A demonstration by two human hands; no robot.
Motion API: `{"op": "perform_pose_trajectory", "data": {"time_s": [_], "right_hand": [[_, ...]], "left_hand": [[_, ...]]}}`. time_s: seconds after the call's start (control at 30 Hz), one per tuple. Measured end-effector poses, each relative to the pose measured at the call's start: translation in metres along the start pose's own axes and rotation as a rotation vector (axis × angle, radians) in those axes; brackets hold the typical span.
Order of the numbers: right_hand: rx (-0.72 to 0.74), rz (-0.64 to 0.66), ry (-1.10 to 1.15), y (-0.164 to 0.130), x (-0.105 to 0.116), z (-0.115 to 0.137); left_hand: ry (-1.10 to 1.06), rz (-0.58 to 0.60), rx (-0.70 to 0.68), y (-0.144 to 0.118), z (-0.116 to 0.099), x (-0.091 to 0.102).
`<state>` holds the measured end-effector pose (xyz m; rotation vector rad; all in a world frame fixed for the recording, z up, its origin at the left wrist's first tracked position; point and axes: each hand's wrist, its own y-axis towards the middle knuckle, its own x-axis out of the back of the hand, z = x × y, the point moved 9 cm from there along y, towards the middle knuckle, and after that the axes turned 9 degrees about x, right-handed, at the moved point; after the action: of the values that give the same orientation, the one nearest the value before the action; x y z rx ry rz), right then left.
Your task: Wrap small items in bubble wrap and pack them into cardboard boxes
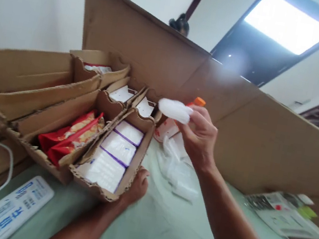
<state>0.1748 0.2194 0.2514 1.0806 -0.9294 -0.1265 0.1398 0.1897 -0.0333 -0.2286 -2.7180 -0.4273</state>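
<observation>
My right hand (pixel 201 137) is raised above the table, with thumb and fingers closed on a white oval object (pixel 175 110); blur hides its exact kind. Behind that hand stands a bottle with an orange cap (pixel 199 101), partly covered by the fingers. Crumpled clear plastic packaging (pixel 178 176) lies on the cloth below. My left hand (pixel 138 185) rests against the right side of a cardboard tray (pixel 142 149) holding white packs with purple edges (pixel 119 148). Its fingers look curled, and the tray partly hides them.
Red snack bags (pixel 72 135) fill another cardboard compartment to the left. White boxes (pixel 123 94) sit in smaller compartments behind. A power strip package (pixel 8 208) and a white cable (pixel 10 167) lie front left. Tall cardboard (pixel 230 103) borders the back; flat packages (pixel 287 216) lie right.
</observation>
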Motion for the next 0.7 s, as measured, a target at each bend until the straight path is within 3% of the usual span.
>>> {"op": "perform_pose_trajectory", "data": {"time_s": [0.07, 0.13, 0.2, 0.3, 0.4, 0.5, 0.6, 0.7], "right_hand": [[-0.097, -0.031, -0.198, -0.046, 0.045, -0.051], [-0.207, 0.034, -0.389, -0.089, 0.066, -0.105], [-0.281, 0.131, -0.530, -0.126, 0.067, -0.152], [-0.281, 0.345, -0.527, -0.173, 0.035, -0.193], [-0.233, 0.466, -0.426, -0.204, 0.007, -0.204], [-0.268, 0.536, -0.427, -0.211, 0.005, -0.210], [-0.319, 0.561, -0.490, -0.183, 0.016, -0.207], [-0.263, 0.544, -0.489, -0.120, 0.006, -0.171]], "left_hand": [[0.019, -0.007, 0.013, -0.002, 0.000, 0.001], [0.045, -0.009, 0.014, -0.004, -0.003, 0.003], [0.073, -0.015, 0.015, -0.006, -0.006, 0.006], [0.105, -0.020, 0.017, -0.007, -0.008, 0.007], [0.125, -0.016, 0.018, -0.007, -0.009, 0.007], [0.134, -0.014, 0.020, -0.005, -0.008, 0.006], [0.127, -0.015, 0.025, -0.003, -0.006, 0.004], [0.102, -0.016, 0.030, -0.001, -0.004, 0.003]]}}
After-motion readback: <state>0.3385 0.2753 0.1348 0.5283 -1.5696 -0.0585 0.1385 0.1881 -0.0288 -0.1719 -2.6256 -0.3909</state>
